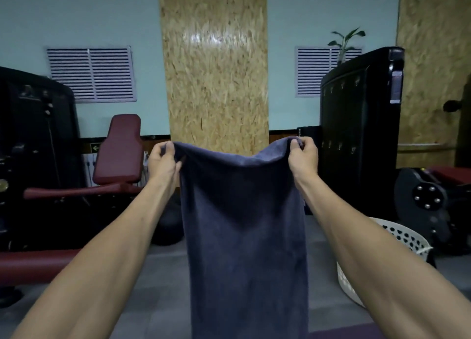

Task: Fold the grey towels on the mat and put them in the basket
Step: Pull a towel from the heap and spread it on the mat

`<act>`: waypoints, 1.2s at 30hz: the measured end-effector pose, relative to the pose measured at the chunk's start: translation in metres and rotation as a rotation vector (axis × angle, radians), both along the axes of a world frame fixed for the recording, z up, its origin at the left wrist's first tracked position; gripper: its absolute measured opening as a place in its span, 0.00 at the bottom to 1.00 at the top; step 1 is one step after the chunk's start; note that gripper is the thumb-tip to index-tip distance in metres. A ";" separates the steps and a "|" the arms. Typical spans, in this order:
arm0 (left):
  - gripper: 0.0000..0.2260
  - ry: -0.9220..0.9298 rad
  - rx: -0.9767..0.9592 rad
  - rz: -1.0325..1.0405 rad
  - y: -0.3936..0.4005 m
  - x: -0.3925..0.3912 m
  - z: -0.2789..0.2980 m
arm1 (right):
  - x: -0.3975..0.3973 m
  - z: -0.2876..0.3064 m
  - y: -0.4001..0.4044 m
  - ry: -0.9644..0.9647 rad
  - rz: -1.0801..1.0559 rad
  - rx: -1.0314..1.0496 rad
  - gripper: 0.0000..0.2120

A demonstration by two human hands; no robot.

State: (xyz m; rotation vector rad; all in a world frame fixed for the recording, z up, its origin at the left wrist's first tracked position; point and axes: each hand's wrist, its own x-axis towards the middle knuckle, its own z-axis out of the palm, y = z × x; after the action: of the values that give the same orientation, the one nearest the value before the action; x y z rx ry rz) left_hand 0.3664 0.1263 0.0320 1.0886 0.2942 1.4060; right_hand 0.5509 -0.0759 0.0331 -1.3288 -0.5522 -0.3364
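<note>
1. The left hand [163,160] and right hand [303,155] each pinch 1 top corner of the grey towel [242,224], held up at arm's length; it hangs straight down between the forearms, its lower end out of view.
2. To do this step well, I judge the hands should pull the sagging top edge taut, then bring corner to corner so the side edges line up before the fold is laid down (the mat itself is barely visible at the bottom edge).
3. The white basket [407,239] stands on the floor at the right, beside the right forearm, well below the hands.
4. The towel looks like soft, thick terry, matte and limp, draping in shallow folds.
5. The basket is rigid plastic, round-rimmed, with perforated walls.
</note>
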 end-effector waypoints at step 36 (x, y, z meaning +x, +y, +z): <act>0.06 0.875 -0.420 -0.175 -0.145 -0.137 -0.433 | -0.150 -0.422 -0.139 0.231 0.016 -1.048 0.18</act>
State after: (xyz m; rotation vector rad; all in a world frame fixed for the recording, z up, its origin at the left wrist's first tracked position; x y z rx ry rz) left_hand 0.2295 -0.0191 -0.4012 1.2766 1.0425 0.5979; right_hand 0.4013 -0.2147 -0.3888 -2.3292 -0.5567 0.1700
